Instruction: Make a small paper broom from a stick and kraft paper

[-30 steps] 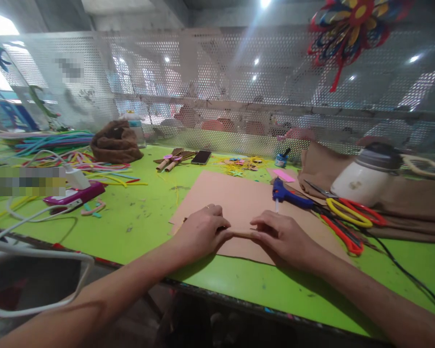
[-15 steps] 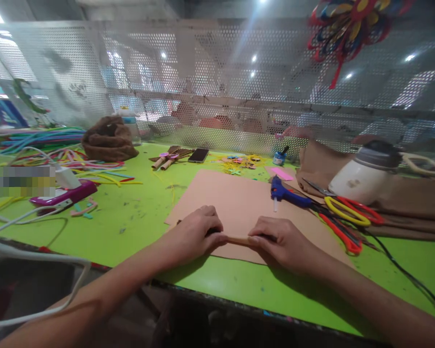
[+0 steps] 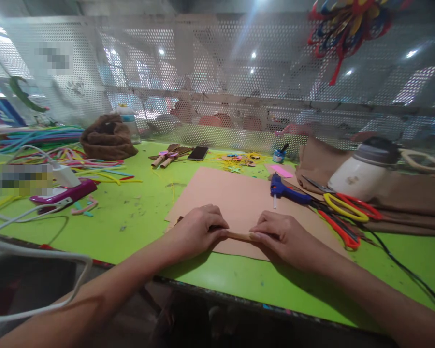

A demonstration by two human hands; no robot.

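Observation:
My left hand (image 3: 205, 229) and my right hand (image 3: 277, 234) both grip a thin tan paper roll (image 3: 239, 236), one at each end, with the middle showing between them. The roll lies over the near part of a large tan sheet (image 3: 224, 193) on the green table (image 3: 137, 208). Fingers of both hands are curled and pressed against the roll. A blue glue gun (image 3: 290, 193) rests on the sheet's right side, beyond my right hand. Near it are scissors with yellow and red handles (image 3: 348, 208) and a red-handled tool (image 3: 342, 232).
A white bottle (image 3: 362, 169) and brown cloth (image 3: 409, 198) are at right. Further back are a phone (image 3: 198, 153), paper rolls (image 3: 165, 157) and a blue jar (image 3: 279, 155). A purple power strip (image 3: 63, 193), white cables and a brown fuzzy bundle (image 3: 108, 137) occupy the left.
Both hands still grip the roll and have shifted only slightly. The camera view has moved a little.

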